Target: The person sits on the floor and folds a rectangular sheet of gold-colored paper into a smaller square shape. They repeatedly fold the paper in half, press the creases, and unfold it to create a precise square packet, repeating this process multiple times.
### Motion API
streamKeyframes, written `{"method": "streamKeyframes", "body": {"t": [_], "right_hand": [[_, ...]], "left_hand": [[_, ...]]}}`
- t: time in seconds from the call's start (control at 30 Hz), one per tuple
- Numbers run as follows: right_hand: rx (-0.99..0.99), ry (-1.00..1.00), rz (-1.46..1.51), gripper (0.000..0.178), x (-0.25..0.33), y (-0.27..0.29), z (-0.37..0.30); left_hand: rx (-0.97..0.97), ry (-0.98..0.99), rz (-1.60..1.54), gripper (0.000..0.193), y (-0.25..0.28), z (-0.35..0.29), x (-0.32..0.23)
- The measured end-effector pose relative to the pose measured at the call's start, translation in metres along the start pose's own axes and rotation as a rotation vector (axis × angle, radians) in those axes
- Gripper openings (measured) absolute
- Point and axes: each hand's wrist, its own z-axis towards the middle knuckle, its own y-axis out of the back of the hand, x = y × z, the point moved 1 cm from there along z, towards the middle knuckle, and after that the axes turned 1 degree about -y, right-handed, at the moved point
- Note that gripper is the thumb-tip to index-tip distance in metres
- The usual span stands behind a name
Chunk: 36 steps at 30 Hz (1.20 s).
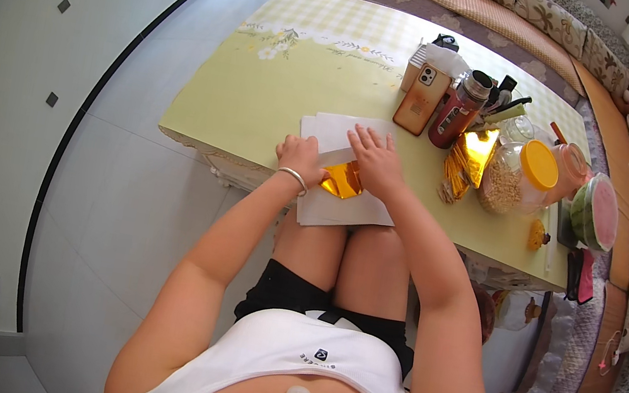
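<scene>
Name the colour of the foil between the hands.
The foil is shiny gold, seen best in the head view.

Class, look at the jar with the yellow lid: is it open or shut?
Shut: the yellow lid covers the mouth of the jar. Cannot tell whether it is screwed tight.

Shiny gold foil piece [343, 180], lightly creased, lying on white paper sheets [341, 213], stacked slightly askew
</scene>
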Motion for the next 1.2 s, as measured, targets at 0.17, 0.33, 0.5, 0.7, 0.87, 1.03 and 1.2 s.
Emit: {"method": "streamKeyframes", "body": {"t": [0.17,0.33,0.5,0.7,0.87,1.03,1.2], "right_hand": [[0.399,0.183,-0.011,0.052,0.022,0.03,0.024],[0.382,0.234,0.111,0.048,0.006,0.01,-0.009],[0.33,0.039,0.169,0.057,-0.043,0.006,-0.054],[0.354,0.001,0.199,0.054,-0.043,0.02,-0.052],[0.117,-0.063,0.298,0.041,-0.034,0.021,-0.045],[-0.093,-0.466,0.888,0.018,-0.027,-0.002,-0.04],[-0.198,-0.739,1.445,0.006,0.004,0.011,-0.042]], "left_hand": [[-0.123,-0.307,0.031,0.02,-0.002,-0.006,0.002],[-0.361,-0.5,0.103,0.027,-0.055,-0.038,-0.001],[-0.332,-0.489,0.214,0.045,-0.05,-0.075,0.012],[-0.416,-0.527,0.147,0.03,-0.027,-0.064,0.015],[-0.42,-0.416,-0.16,0.021,-0.027,-0.039,0.029],[-0.16,0.139,-1.181,0.01,-0.026,-0.03,0.046],[-0.111,0.378,-1.529,0.009,-0.018,-0.04,0.058]]}}
